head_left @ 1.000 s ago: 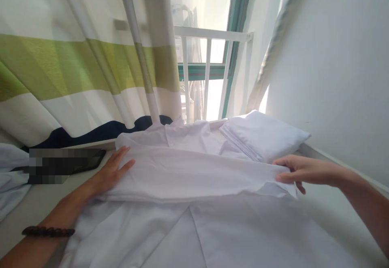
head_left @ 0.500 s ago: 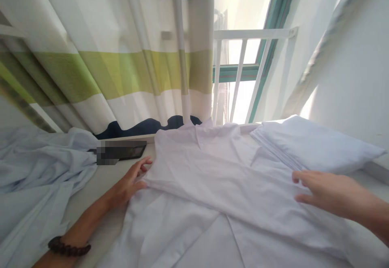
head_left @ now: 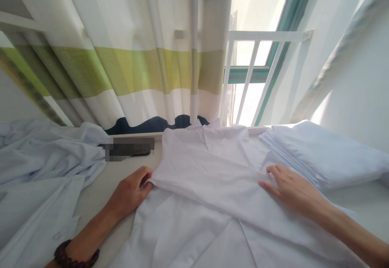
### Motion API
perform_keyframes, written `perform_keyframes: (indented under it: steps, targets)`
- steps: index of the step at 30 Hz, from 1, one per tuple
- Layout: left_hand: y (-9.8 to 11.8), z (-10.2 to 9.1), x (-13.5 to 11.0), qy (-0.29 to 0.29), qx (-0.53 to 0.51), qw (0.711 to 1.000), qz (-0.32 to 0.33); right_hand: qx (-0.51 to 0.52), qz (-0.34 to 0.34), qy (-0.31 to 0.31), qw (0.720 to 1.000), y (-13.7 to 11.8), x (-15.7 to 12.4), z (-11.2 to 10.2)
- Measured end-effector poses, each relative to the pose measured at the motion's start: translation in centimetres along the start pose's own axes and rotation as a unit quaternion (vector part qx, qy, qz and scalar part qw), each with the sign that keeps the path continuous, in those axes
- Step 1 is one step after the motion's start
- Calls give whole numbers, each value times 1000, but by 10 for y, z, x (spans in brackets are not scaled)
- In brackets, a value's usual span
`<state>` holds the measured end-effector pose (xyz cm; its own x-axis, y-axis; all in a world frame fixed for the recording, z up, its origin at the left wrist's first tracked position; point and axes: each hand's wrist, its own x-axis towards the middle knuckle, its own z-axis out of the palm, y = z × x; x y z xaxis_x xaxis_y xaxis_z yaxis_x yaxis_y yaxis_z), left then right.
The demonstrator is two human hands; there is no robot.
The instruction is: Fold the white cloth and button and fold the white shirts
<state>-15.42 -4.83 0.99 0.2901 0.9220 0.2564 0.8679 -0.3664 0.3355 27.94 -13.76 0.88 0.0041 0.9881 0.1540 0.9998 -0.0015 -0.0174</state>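
Note:
A white shirt [head_left: 206, 179] lies spread in front of me, its collar toward the window and one layer folded across the lower part. My left hand [head_left: 132, 189] is closed at the shirt's left side, with thumb and forefinger pinching the fold's edge. On the right, my right hand [head_left: 287, 189] rests over the shirt near the neat folded stack. Its thumb and curled fingers are apart, with a gap between them. A dark beaded bracelet [head_left: 75, 256] circles my left wrist.
A crumpled white garment [head_left: 45, 166] lies at the left. Beside it is a dark flat object [head_left: 141, 153], partly blurred out. Folded white cloth [head_left: 328, 150] sits at the right. A striped curtain [head_left: 170, 65] and white railing [head_left: 270, 36] stand behind.
My left hand has closed on the shirt's edge. My right hand has moved left, in over the shirt. The view has shifted slightly, so the surroundings appear further right.

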Motion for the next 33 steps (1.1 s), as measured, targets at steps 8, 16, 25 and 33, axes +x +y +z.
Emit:
perform_keyframes:
  steps: [8,16,25,33]
  targets:
    - [4,-4,-3,24,28,999,-14,180,-175,-33,967,-140,113,-25]
    - [-7,-2,-10,20,-22,1000,-2,220,-114,-2,969,-261,223,-7]
    - [-14,-4,-5,16,22,998,57,197,-50,-20,979,-270,265,-2]
    - [-15,-4,-3,5,10,999,31,197,-73,86,974,-269,242,8]
